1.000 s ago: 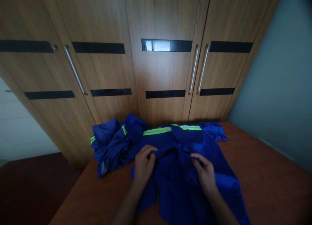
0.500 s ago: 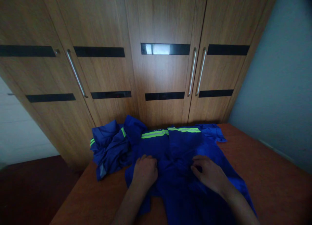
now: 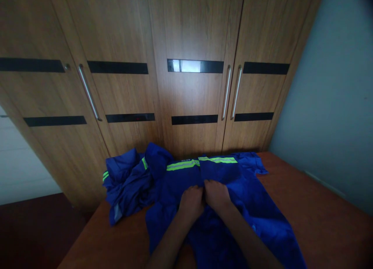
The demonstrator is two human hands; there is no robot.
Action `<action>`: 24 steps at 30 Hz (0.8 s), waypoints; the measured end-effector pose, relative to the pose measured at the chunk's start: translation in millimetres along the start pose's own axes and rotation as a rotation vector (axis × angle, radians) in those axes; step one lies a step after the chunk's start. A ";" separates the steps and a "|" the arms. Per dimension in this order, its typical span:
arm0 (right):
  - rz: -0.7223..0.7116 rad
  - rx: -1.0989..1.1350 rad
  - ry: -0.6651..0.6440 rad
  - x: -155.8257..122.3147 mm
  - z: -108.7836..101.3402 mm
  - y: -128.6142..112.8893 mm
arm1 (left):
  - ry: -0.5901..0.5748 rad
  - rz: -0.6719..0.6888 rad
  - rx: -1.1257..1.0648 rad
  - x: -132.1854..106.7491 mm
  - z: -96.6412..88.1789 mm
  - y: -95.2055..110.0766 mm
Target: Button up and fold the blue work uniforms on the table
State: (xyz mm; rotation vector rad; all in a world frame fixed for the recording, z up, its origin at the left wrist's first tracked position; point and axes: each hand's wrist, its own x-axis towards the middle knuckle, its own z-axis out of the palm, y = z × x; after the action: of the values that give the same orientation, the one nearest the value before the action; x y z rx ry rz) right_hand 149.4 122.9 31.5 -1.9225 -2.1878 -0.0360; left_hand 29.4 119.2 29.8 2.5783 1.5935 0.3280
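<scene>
A blue work garment [image 3: 253,207] with neon-yellow reflective stripes [image 3: 201,162] lies spread on a brown table [image 3: 314,214]. My left hand [image 3: 190,201] and my right hand [image 3: 217,195] rest side by side on the middle of the garment, touching each other. Both hands have their knuckles up and their fingers curled down into the cloth, pinching it where two front panels meet. What lies under the fingertips is hidden.
A second blue garment [image 3: 125,179], crumpled, lies at the table's far left corner. A wooden wardrobe [image 3: 189,98] with long metal handles [image 3: 231,92] stands right behind the table. A grey wall [image 3: 335,106] runs along the right. Dark floor [image 3: 35,230] lies to the left.
Both hands moved inward from about shoulder width apart and now meet at the garment's centre. The cloth between them has been drawn flatter. The view tilted slightly upward.
</scene>
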 end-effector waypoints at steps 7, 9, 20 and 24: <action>0.096 0.587 0.320 11.2 10.9 35.2 | 0.129 -0.056 -0.300 1.6 7.8 -14.4; 0.198 0.877 0.439 12.5 15.3 44.0 | 0.191 -0.084 -0.436 3.5 3.5 -13.7; 0.309 0.527 0.107 11.5 -8.6 53.8 | 0.334 0.026 -0.477 -5.0 3.2 0.2; 0.271 0.226 0.071 40.7 -22.6 35.7 | 0.266 0.072 -0.328 -7.4 1.6 1.7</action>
State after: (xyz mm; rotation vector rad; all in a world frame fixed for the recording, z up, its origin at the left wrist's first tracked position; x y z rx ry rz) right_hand 183.3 163.8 56.3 -2.0325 -1.7841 0.1782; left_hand 28.1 111.9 27.5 2.4169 1.3767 0.8911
